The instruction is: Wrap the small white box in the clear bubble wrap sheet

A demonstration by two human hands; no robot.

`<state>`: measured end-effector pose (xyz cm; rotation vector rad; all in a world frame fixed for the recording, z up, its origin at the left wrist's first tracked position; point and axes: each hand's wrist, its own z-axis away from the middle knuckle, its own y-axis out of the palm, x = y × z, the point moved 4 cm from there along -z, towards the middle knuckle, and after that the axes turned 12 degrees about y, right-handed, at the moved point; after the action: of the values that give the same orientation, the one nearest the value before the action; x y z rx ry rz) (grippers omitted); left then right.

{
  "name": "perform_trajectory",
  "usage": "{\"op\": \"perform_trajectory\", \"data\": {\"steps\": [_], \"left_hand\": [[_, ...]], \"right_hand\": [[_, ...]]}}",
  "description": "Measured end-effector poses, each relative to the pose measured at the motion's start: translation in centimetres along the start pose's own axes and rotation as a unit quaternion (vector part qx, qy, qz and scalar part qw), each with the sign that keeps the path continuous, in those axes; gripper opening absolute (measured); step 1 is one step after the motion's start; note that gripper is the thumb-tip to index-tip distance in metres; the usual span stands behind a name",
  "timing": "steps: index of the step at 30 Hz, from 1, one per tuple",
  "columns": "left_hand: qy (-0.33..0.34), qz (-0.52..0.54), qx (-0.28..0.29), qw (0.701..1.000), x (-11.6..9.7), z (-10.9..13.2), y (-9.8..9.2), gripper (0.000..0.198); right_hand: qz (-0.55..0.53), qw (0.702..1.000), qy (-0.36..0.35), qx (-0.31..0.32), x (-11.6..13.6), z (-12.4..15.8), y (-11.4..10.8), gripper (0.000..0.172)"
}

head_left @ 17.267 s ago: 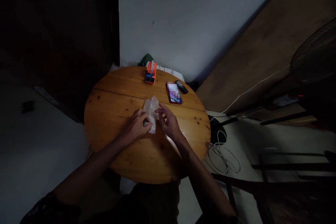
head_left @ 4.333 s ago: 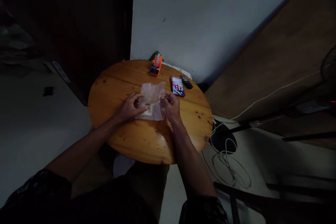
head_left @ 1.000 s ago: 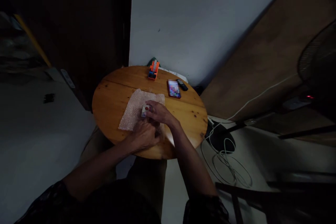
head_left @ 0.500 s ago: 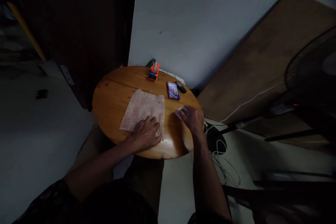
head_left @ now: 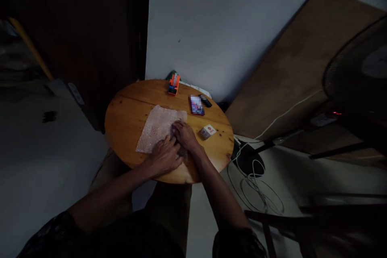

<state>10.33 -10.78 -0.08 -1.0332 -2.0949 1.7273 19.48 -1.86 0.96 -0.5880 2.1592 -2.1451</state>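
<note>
A sheet of bubble wrap lies on the round wooden table. My left hand rests on its lower right part, palm down with fingers apart. Touching the right side of the sheet is my right hand, its fingers stretched out and slightly bent over the wrap, close to the left fingertips. Whether something lies beneath the hands cannot be seen. A small white box with red and dark print stands on the table, just right of my right hand and apart from it.
Toward the back stand an orange tape dispenser, a phone-like object with a blurred screen and a black object. A wall borders the far side. To the right are a fan, a leaning board and coiled cables.
My right hand has let go of the small white box, leaving it on the table, and moved left onto the bubble wrap. My left hand stays on the wrap. The view has shifted slightly.
</note>
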Motion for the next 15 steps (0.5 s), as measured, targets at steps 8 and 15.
{"op": "perform_trajectory", "data": {"steps": [8, 15], "left_hand": [[0.019, 0.093, -0.057, 0.994, 3.1, -0.4, -2.1, 0.030], [-0.003, 0.022, 0.087, 0.996, 10.2, -2.5, -2.7, 0.076]], "right_hand": [[0.027, 0.999, 0.027, -0.023, -0.6, 0.3, 1.2, 0.039], [0.037, 0.996, 0.057, -0.062, -0.4, 0.8, 0.9, 0.038]]}}
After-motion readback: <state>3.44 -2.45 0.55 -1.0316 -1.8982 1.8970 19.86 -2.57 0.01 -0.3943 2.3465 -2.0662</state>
